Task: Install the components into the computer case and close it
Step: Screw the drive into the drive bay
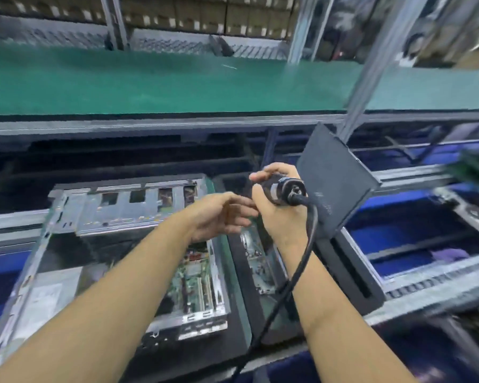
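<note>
Fingers (271,171) of the right hand (274,217) clamp the electric screwdriver (286,190); the left hand (219,217) beside it is loosely spread. The open computer case (108,214) lies lower left, beneath and nearer the left hand.

Computer case (100,244) left of panel (335,181)

Open metal computer case (122,211) (green motherboard (197,283) inside) lies flat.

Looks forward and down from head height, close over the computer case (116,214), facing the far green belt (150,84).
</note>
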